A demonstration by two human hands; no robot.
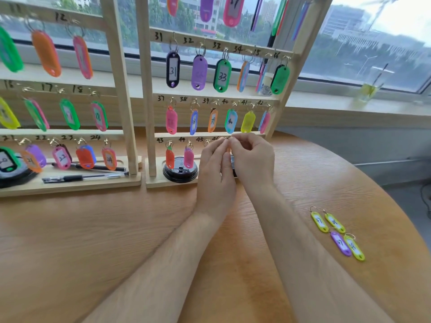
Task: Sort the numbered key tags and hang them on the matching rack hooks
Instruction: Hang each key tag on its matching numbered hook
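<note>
Two wooden racks stand at the back of the table, the left rack (pixel 120 89) and the right rack (pixel 147 101), with numbered hooks that mostly carry coloured tags. Both my hands are raised at the right rack's bottom bar, by hooks 45 and 46 (pixel 207 142). My left hand (pixel 217 169) and my right hand (pixel 253 159) meet fingertip to fingertip and pinch a key tag (pixel 227 149); only an orange sliver of it shows between them. Several loose tags lie on the table to the right: two yellow tags (pixel 319 222) (pixel 335 223), a purple tag (pixel 341 244) and another yellow tag (pixel 355 248).
A black cup lid (pixel 180 173) sits in the right rack's base, just left of my hands. Two pens (pixel 84 177) lie on the left rack's base. A glass with a drink (pixel 368 90) stands on the window sill. The round wooden table (pixel 116 241) curves away at the right.
</note>
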